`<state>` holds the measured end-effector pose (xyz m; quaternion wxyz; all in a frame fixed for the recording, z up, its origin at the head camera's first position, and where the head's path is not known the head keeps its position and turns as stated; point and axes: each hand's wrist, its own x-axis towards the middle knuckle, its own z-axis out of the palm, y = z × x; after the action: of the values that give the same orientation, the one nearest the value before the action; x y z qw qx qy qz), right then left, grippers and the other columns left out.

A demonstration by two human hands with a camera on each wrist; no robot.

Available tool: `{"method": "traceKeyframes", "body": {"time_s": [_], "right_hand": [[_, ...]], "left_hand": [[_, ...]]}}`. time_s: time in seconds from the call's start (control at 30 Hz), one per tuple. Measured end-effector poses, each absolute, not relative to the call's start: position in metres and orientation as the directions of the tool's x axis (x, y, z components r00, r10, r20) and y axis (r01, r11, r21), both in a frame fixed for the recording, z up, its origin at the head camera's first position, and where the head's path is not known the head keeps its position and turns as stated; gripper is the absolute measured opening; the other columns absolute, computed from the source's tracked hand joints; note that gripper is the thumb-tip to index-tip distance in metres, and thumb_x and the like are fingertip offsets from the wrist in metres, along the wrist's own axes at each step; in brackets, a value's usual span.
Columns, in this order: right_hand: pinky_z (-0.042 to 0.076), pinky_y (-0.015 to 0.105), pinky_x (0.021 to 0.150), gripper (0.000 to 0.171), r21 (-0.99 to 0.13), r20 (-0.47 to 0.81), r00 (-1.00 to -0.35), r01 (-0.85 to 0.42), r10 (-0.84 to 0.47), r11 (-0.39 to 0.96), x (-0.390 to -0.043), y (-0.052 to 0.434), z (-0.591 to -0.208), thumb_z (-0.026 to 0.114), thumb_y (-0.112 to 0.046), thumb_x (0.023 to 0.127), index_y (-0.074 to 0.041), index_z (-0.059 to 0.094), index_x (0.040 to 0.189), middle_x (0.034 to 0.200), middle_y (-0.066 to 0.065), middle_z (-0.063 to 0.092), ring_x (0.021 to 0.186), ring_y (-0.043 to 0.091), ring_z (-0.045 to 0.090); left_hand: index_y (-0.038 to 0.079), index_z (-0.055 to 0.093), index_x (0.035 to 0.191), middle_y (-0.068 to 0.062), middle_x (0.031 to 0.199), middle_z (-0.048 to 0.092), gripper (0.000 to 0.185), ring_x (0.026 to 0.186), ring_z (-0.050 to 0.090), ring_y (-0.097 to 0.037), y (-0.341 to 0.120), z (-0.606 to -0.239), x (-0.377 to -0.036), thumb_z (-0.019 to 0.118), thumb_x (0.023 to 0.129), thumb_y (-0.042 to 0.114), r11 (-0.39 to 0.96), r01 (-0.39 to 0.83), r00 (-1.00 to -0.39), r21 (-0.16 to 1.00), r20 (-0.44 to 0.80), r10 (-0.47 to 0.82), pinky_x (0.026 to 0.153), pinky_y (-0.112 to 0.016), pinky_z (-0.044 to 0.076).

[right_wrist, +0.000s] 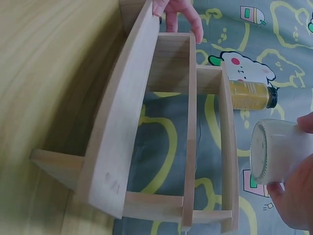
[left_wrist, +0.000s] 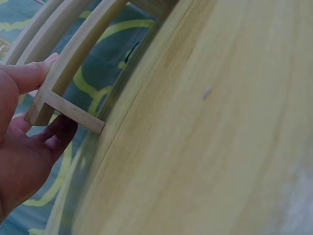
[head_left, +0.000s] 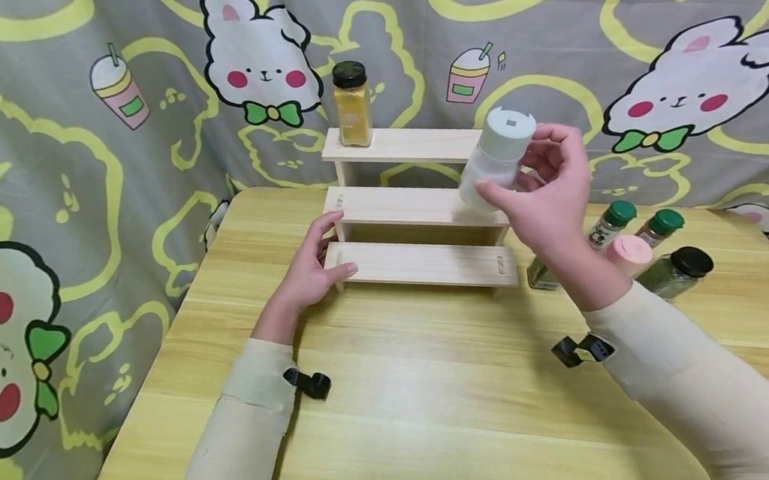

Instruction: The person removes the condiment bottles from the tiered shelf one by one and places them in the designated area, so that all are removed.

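The person wore long, snug sleeves in a pale cream colour on both arms. The sleeves ended at the wrists, and both hands were bare. The left hand (head_left: 306, 272) and the right hand (head_left: 547, 197) had no rings or gloves. A small black clip sat on each sleeve near the wrist.

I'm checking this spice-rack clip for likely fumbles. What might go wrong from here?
The right hand holds the white jar tilted in mid-air, so it might slip. It could bump the yellow jar on the top step. The left hand holds only the rack by its end, so it might shift.
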<state>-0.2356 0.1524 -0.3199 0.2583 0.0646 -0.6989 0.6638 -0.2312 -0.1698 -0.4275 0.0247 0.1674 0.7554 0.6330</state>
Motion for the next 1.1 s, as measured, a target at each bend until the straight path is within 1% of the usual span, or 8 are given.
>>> {"method": "traceKeyframes", "body": {"time_s": [0.17,0.3,0.5,0.73,0.9,1.1], "right_hand": [[0.052,0.032,0.086,0.069,-0.884,0.466,-0.841,-0.457,0.275,0.101,-0.224,0.16,-0.326,0.087,0.013,0.06,-0.009,0.054,0.117,0.11,0.013,0.057,0.101,0.029,0.059],[0.054,0.03,0.086,0.07,-0.882,0.466,-0.834,-0.463,0.297,0.085,-0.214,0.168,-0.329,0.086,0.016,0.059,-0.007,0.055,0.117,0.112,0.014,0.058,0.1,0.029,0.059],[0.054,0.031,0.087,0.071,-0.874,0.482,-0.821,-0.474,0.307,0.104,-0.201,0.182,-0.335,0.086,0.017,0.059,-0.006,0.056,0.118,0.115,0.016,0.059,0.1,0.03,0.061],[0.055,0.03,0.086,0.073,-0.862,0.493,-0.808,-0.504,0.322,0.055,-0.19,0.195,-0.342,0.084,0.022,0.056,-0.003,0.055,0.118,0.117,0.018,0.059,0.103,0.032,0.061],[0.055,0.029,0.085,0.073,-0.859,0.493,-0.804,-0.512,0.334,0.036,-0.183,0.202,-0.348,0.083,0.024,0.056,-0.001,0.054,0.119,0.118,0.019,0.058,0.101,0.033,0.061],[0.055,0.027,0.084,0.073,-0.866,0.485,-0.797,-0.495,0.359,0.071,-0.174,0.212,-0.358,0.083,0.023,0.056,-0.001,0.055,0.119,0.117,0.019,0.059,0.103,0.031,0.061]], "left_hand": [[0.009,0.032,0.153,-0.016,0.158,0.025,0.082,0.135,0.036,-0.046,-0.17,-0.427,-0.23,0.069,0.084,-0.016,0.148,0.218,-0.943,0.965,0.17,0.286,0.104,-0.052,0.04],[0.009,0.032,0.153,-0.017,0.158,0.025,0.082,0.135,0.035,-0.048,-0.169,-0.425,-0.23,0.069,0.084,-0.016,0.15,0.215,-0.944,0.965,0.166,0.285,0.104,-0.053,0.04],[0.011,0.03,0.154,-0.016,0.159,0.023,0.085,0.135,0.034,-0.049,-0.173,-0.444,-0.241,0.069,0.083,-0.017,0.14,0.223,-0.943,0.965,0.177,0.282,0.104,-0.055,0.038],[0.022,0.033,0.154,-0.006,0.158,0.027,0.088,0.134,0.039,-0.04,-0.175,-0.453,-0.245,0.072,0.083,-0.014,0.149,0.237,-0.943,0.96,0.19,0.274,0.103,-0.051,0.041],[0.023,0.035,0.153,-0.006,0.157,0.028,0.087,0.134,0.04,-0.037,-0.176,-0.452,-0.244,0.072,0.084,-0.014,0.161,0.247,-0.941,0.956,0.197,0.277,0.103,-0.05,0.041],[0.025,0.035,0.153,-0.005,0.157,0.028,0.087,0.133,0.04,-0.036,-0.176,-0.453,-0.244,0.072,0.084,-0.014,0.168,0.243,-0.942,0.955,0.191,0.277,0.103,-0.049,0.041]]}}
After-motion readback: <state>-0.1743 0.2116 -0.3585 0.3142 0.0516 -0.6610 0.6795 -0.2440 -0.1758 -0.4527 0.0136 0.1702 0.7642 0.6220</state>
